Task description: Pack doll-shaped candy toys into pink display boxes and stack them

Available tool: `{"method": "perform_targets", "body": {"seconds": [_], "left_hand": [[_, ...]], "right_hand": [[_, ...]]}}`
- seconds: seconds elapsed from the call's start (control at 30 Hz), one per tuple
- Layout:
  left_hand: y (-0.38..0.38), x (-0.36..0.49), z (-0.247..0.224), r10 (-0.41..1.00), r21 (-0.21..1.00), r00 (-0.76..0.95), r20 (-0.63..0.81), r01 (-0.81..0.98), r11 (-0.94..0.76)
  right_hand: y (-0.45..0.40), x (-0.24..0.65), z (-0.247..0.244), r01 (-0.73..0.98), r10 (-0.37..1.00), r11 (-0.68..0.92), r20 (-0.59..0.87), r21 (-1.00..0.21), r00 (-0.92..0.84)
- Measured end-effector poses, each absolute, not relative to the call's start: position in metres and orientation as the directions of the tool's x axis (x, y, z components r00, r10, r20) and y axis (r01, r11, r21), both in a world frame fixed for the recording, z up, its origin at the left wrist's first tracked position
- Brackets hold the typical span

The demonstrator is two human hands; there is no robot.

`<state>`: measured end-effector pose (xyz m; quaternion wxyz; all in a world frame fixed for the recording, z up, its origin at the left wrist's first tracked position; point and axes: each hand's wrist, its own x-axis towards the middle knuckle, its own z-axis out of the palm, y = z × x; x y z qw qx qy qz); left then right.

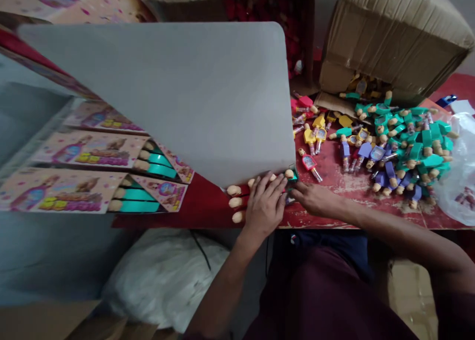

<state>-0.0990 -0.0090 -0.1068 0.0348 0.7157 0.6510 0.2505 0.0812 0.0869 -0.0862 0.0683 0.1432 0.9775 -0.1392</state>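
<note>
Grey board point(178, 97) hides some red desk point(208, 206), green toys point(415, 152) right of it, left hand's point(264, 204) loose fingers over red toys point(237, 202) before it, right hand's point(313, 199) grip unclear.

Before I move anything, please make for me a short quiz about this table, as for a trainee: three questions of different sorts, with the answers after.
1. Which hand is nearer to the three toy heads in a line beside the grey panel?
2. True or false: the clear bag lies to the right of the loose purple toys.
3. Fill in the colour: the two front printed boxes at the left show ____ toys through their openings.

Key: 1, the left hand; 2, true; 3, green.
</note>
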Motion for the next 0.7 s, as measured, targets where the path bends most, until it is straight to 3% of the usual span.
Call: {"method": "perform_targets", "body": {"seconds": [0.13, 0.27, 0.43, 0.53, 0.63, 0.7], "left_hand": [[-0.009, -0.101, -0.113, 0.929, 0.371, 0.028, 0.37, 0.912, -0.175], [-0.008, -0.103, -0.118, 0.918, 0.414, 0.029, 0.395, 0.887, -0.206], [-0.005, -0.1, -0.116, 0.915, 0.393, 0.065, 0.398, 0.889, -0.234], [-0.002, -0.093, -0.112, 0.908, 0.362, 0.047, 0.417, 0.908, -0.213], [0.002, -0.088, -0.111, 0.892, 0.338, 0.02, 0.452, 0.921, -0.193], [0.005, -0.088, -0.114, 0.876, 0.331, 0.027, 0.482, 0.92, -0.211]], "right_hand": [[0.103, 0.07, -0.106, 0.317, 0.345, 0.861, -0.001, -0.399, -0.939], [0.094, 0.079, -0.135, 0.359, 0.462, 0.842, 0.196, -0.403, -0.865], [0.084, 0.085, -0.141, 0.413, 0.501, 0.817, 0.142, -0.402, -0.854], [0.101, 0.116, -0.131, 0.422, 0.534, 0.804, 0.195, -0.419, -0.823], [0.138, 0.18, -0.117, 0.685, 0.77, 0.637, 0.263, -0.352, -0.581], [0.17, 0.228, -0.107, 0.901, 0.925, 0.339, 0.271, -0.27, -0.267]]}}
